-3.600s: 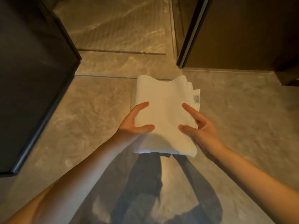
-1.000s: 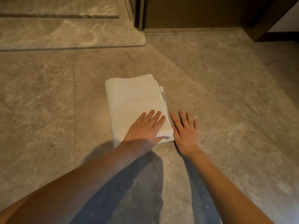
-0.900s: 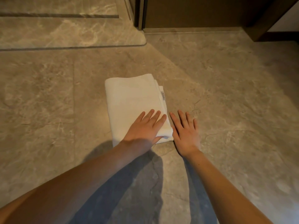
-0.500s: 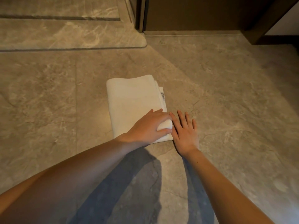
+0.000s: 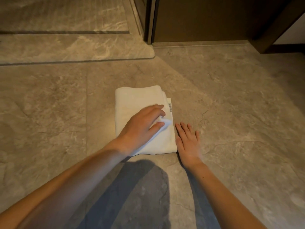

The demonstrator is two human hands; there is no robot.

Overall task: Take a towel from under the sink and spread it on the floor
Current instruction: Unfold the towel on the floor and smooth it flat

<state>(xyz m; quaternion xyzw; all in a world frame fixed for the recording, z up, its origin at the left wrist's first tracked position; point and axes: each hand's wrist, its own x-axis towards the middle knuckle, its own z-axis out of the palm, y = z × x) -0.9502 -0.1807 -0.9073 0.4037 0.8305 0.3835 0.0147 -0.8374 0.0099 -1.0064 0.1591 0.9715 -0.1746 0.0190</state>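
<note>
A white towel (image 5: pixel 137 103), folded into a thick rectangle, lies on the grey stone floor (image 5: pixel 231 104) in the middle of the view. A small label shows on its right edge. My left hand (image 5: pixel 142 128) lies on the towel's near right part, and its fingers and thumb pinch up the top layer near the right edge. My right hand (image 5: pixel 188 141) rests flat on the floor just to the right of the towel, fingers straight, beside its near right corner.
A raised stone threshold (image 5: pixel 74 48) runs across the far left. A dark brown door (image 5: pixel 198 19) with its frame stands at the back. The dark shape of my legs (image 5: pixel 132 195) lies between my arms.
The towel went from held in both hands to lying on the floor. In the last second my left hand's flat fingers curled and gathered the towel's top layer. My right hand stayed flat.
</note>
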